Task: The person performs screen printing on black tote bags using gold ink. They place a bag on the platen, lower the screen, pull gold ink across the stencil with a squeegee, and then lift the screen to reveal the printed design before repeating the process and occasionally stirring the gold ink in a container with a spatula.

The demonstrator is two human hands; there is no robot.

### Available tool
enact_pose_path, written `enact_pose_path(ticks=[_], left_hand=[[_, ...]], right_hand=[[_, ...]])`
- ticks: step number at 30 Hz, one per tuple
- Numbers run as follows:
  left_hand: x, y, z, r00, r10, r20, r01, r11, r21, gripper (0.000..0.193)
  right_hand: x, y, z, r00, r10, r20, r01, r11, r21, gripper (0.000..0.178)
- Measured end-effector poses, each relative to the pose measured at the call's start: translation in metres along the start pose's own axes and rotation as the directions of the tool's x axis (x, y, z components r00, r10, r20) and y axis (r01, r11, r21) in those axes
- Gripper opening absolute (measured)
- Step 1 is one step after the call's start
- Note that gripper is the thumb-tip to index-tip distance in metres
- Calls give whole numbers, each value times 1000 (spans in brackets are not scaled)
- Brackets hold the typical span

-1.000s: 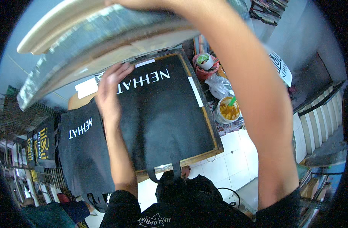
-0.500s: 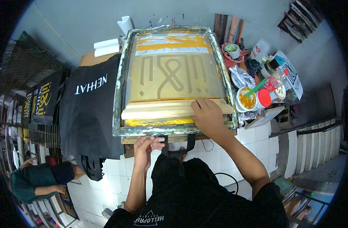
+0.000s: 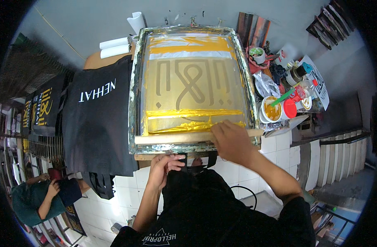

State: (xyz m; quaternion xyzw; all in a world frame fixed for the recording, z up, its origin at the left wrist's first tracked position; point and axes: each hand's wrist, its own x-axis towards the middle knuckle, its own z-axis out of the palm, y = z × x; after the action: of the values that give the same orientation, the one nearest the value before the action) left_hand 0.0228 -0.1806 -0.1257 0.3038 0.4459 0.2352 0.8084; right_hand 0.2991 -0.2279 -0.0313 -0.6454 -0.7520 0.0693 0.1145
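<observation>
A screen-printing frame (image 3: pixel 135 88) lies in front of me, its mesh (image 3: pixel 159 99) showing a looping line design. My right hand (image 3: pixel 233 142) is closed over the right part of a wooden squeegee (image 3: pixel 172 138) at the frame's near side. Just beyond the squeegee, glossy yellow ink (image 3: pixel 188 125) lies in a thick, uneven band, with a thinner streak farther up. My left hand (image 3: pixel 166 166) is below the near edge, fingers curled round a black bag strap (image 3: pixel 185 161); the rest of that bag is hidden under the frame.
A black tote bag (image 3: pixel 100 123) lies at left, with white rolls (image 3: pixel 115 50) behind it. On the right stand an ink tub (image 3: pixel 271 110) with a green stirrer, a red-lidded jar (image 3: pixel 289 109) and bottles. A person (image 3: pixel 40 199) is at the lower left, near printed black bags (image 3: pixel 44 107).
My right hand has drawn the squeegee toward me to the frame's near edge and tilted it, uncovering the yellow ink behind. My left hand has shifted slightly right against the strap.
</observation>
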Motion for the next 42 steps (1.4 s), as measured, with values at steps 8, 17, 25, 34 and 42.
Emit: enact_pose_path(ticks=[8, 17, 25, 34, 42], left_hand=[[-3, 6, 7, 999, -24, -24, 23, 1000, -8, 33], [3, 7, 6, 989, -145, -34, 131, 958, -257, 34], [-3, 42, -9, 941, -228, 251, 273, 949, -159, 43], [224, 263, 51, 306, 746, 591, -422, -450, 787, 50], [269, 296, 55, 665, 567, 486, -389, -292, 874, 29]], right_hand=[[32, 23, 32, 979, -14, -202, -30, 977, -210, 17], [221, 165, 14, 978, 74, -193, -119, 966, -228, 32], [287, 200, -32, 993, 110, -31, -113, 985, -128, 52], [269, 209, -12, 933, 336, -127, -358, 896, -262, 75], [255, 203, -4, 917, 386, -101, -397, 854, -336, 85]])
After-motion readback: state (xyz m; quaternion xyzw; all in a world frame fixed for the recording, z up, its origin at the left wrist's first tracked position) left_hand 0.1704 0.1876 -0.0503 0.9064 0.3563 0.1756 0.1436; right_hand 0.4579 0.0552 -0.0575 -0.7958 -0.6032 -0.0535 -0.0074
